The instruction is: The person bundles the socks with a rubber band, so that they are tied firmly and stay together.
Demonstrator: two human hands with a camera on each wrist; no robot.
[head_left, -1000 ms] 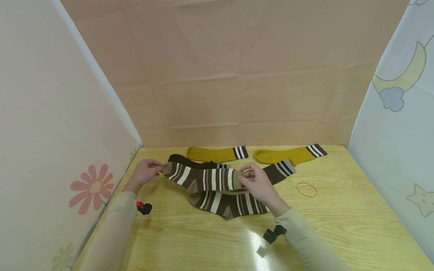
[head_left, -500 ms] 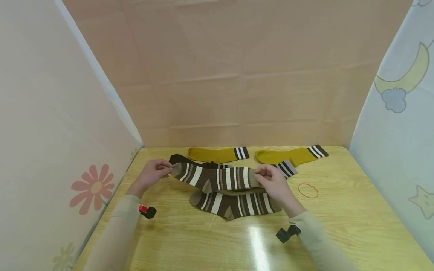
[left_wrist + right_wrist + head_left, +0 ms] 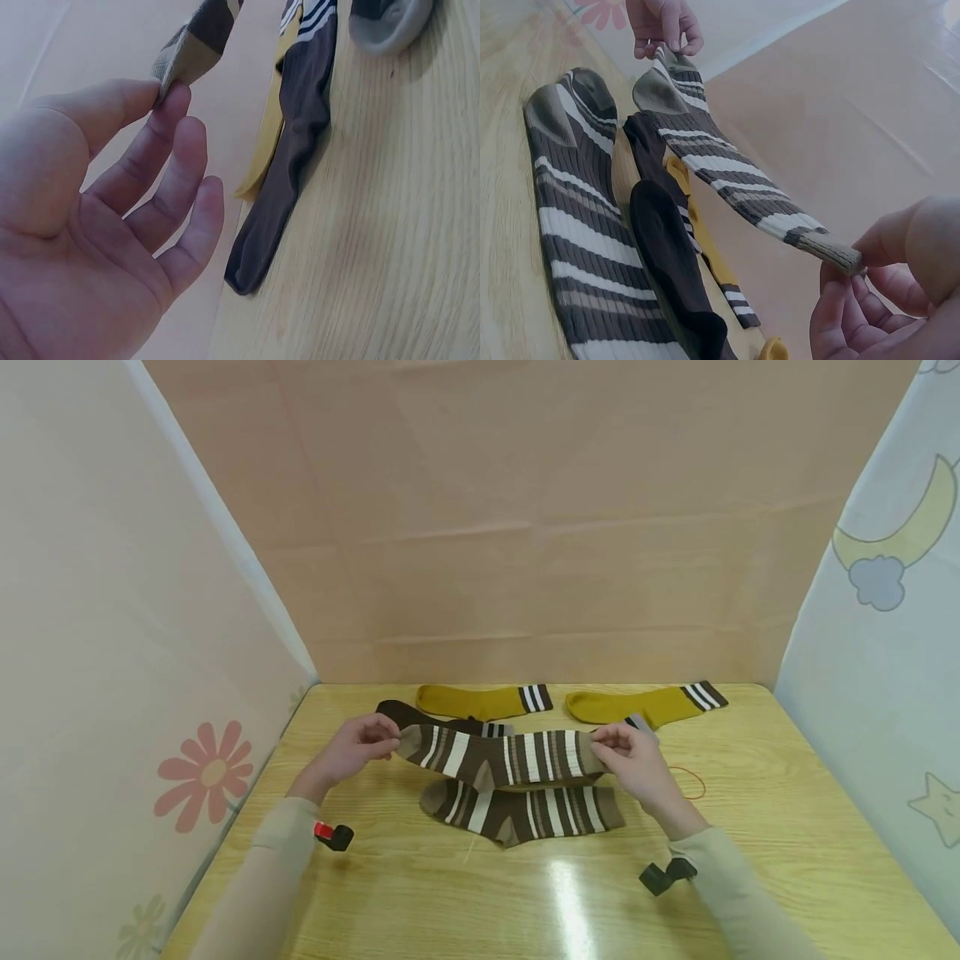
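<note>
A brown sock with white and tan stripes [image 3: 517, 758] is stretched level above the table between both hands. My left hand [image 3: 358, 747] pinches its tan toe between thumb and forefinger, the other fingers loosely bent. At the opposite end, my right hand [image 3: 636, 768] pinches the tan cuff. Below and nearer me lies a matching striped sock [image 3: 528, 814], flat on the table, its upper edge partly covered by the held one. Behind the held sock a dark brown sock [image 3: 289, 165] shows with its toe to the left; a second dark brown sock [image 3: 671, 255] is mostly hidden in the head view.
Two mustard socks with dark, white-striped cuffs, a left one [image 3: 472, 702] and a right one [image 3: 637, 703], lie along the table's back edge. A thin red ring [image 3: 692, 782] lies right of the right hand. Fabric walls enclose the table [image 3: 420, 902] at left, back and right.
Both hands have shifted right with the held striped sock, the right hand farther than the left. The lower striped sock's cuff has come into view. The right forearm now partly covers the red ring.
</note>
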